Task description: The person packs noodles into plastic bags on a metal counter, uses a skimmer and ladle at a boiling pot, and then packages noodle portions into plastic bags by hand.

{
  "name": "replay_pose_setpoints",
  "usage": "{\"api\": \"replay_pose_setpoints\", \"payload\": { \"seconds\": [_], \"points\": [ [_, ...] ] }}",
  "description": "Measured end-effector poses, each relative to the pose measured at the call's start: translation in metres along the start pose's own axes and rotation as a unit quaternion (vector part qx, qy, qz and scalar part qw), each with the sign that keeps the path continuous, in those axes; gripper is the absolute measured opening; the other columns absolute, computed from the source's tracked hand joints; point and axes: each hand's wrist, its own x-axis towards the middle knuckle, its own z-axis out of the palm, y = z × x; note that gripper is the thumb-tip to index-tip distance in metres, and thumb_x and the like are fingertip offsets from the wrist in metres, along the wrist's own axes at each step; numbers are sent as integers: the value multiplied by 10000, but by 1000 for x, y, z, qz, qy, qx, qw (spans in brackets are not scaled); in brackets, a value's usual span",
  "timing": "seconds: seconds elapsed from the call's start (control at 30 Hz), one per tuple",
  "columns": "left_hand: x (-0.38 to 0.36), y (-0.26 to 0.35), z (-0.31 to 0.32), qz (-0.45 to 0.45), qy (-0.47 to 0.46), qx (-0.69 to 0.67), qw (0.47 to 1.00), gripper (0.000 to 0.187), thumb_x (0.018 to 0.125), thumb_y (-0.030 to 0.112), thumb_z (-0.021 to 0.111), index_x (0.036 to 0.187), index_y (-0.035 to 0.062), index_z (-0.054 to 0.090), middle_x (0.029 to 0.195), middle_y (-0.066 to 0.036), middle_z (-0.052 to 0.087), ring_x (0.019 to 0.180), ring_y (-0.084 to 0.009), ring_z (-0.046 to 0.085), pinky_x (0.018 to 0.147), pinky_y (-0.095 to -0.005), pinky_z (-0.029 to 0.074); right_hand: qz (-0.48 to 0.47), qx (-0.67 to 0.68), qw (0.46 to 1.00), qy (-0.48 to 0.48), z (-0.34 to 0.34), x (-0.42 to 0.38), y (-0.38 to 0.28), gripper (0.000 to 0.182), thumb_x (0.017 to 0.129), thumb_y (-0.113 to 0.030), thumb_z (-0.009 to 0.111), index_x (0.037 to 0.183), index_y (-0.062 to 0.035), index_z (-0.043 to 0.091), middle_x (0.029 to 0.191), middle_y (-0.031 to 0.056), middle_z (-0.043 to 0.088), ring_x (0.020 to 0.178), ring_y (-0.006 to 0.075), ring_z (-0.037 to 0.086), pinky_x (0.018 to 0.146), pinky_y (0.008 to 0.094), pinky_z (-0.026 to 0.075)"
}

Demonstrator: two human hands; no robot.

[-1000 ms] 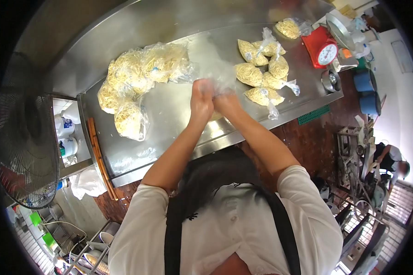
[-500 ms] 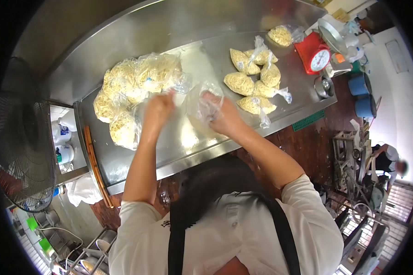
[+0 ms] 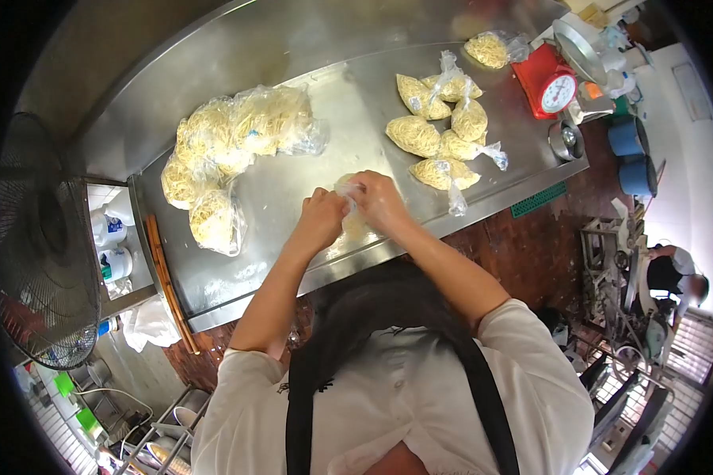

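Observation:
Close together over the steel counter [image 3: 269,202], my left hand [image 3: 323,218] and my right hand [image 3: 378,204] both pinch a clear plastic bag [image 3: 345,186]. Most of the bag is hidden behind my fingers. To the left lies a cluster of clear bags packed with yellow noodles [image 3: 214,142], with a loose plastic end [image 3: 307,139] at its right side. Several smaller bags, tied and filled with something pale yellow [image 3: 412,136], lie to the right of my right hand.
A red dial scale [image 3: 545,83] stands at the counter's right end, near a metal bowl [image 3: 566,141]. One more filled bag [image 3: 487,50] lies at the back. Wooden sticks [image 3: 165,277] lean along the left edge beside a fan [image 3: 47,237]. Another person [image 3: 673,269] is at far right.
My left hand has moved right and down, away from the noodle bags, to meet my right hand. The plastic bag, spread around my right hand before, is now gathered between both hands.

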Motion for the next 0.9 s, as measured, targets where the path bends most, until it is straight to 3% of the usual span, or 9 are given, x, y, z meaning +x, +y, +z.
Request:
{"api": "replay_pose_setpoints", "payload": {
  "seconds": [0.1,0.2,0.23,0.33,0.53,0.63,0.73,0.83,0.9],
  "points": [
    [5,-11,28,-40,17,-35,998,181,861,74,609,1032,45,659,1058,-171,636,1046,-378,535,889,-482,436,51,-58,996,-51,45,1,51,226,857,-108,644,1049,10,650,865,170,681,721,322,655,689,423,518],
    [13,-55,73,-79,55,-115,989,235,847,35,605,1079,30,647,1049,-195,649,1024,-385,582,896,-449,463,142,80,986,-44,59,-13,49,405,832,-52,654,1220,18,564,914,176,693,715,354,653,691,443,526],
    [9,-59,78,-98,66,-157,981,254,844,23,602,1094,24,642,1045,-202,654,1014,-385,599,898,-437,473,144,130,980,-53,58,-19,39,548,815,-19,653,1327,26,465,922,184,682,769,371,634,735,445,521],
    [4,-57,96,-118,103,-278,948,208,834,31,630,1040,12,649,1130,-215,613,1036,-389,589,885,-434,483,-52,-35,998,-20,54,-35,40,548,804,-13,647,1321,28,470,951,216,662,887,381,619,797,453,502],
    [4,-16,107,-228,203,-337,891,369,832,-27,608,1177,21,483,1033,-212,639,959,-374,631,831,-441,497,12,-134,985,-110,40,-36,40,535,756,-16,639,1270,29,498,956,247,651,964,403,575,855,454,475],
    [7,-21,126,-127,241,-324,906,462,826,-38,612,1229,47,401,976,-193,654,955,-353,641,812,-441,495,84,-102,985,-107,31,-34,38,466,760,-54,665,1201,6,526,972,220,640,959,379,592,832,431,484],
    [15,-21,120,-56,265,-247,930,445,809,-55,609,1204,39,427,958,-177,660,921,-318,648,810,-416,501,131,113,963,-207,27,-35,78,373,769,53,597,1125,-33,530,981,133,609,879,245,598,765,359,484],
    [19,-16,107,-45,198,-305,931,371,807,-28,622,1159,35,524,945,-168,668,914,-305,647,818,-388,502,286,365,829,-311,3,-27,101,367,766,63,601,1109,-50,532,1015,86,576,915,168,561,780,308,461],
    [25,-23,106,-102,116,-325,933,266,828,14,629,1092,35,603,926,-116,666,920,-239,633,817,-330,486,196,251,896,-308,0,-35,98,390,765,63,608,1132,-46,532,1044,103,579,943,188,566,801,313,460]
  ]
}}
